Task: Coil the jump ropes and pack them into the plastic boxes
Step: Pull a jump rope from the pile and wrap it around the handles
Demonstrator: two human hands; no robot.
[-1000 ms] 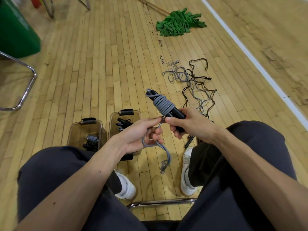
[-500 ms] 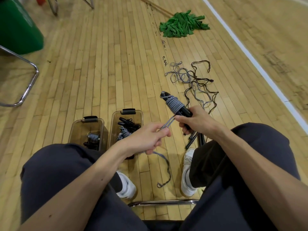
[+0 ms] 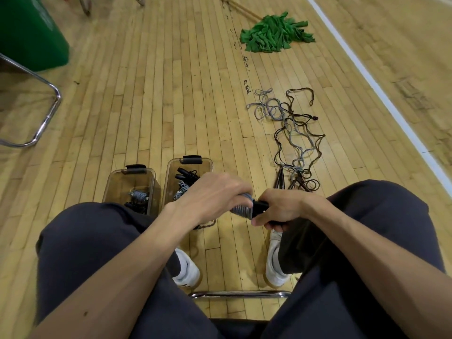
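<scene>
Lower centre of the frame: the left hand (image 3: 215,196) is curling its fingers over the coiled grey-corded jump rope (image 3: 241,211), while the right hand (image 3: 281,209) is gripping its black handles (image 3: 260,206). Two clear plastic boxes (image 3: 122,184) are standing just left, holding coiled ropes. Tangled loose ropes (image 3: 293,133) are lying centre right.

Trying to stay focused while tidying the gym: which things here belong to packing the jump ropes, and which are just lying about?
For the job: coiled grey rope, held by left hand and right hand; left plastic box; right plastic box; tangled ropes on the floor.
Just lying about: green mop; green bin; chrome chair frame.
</scene>
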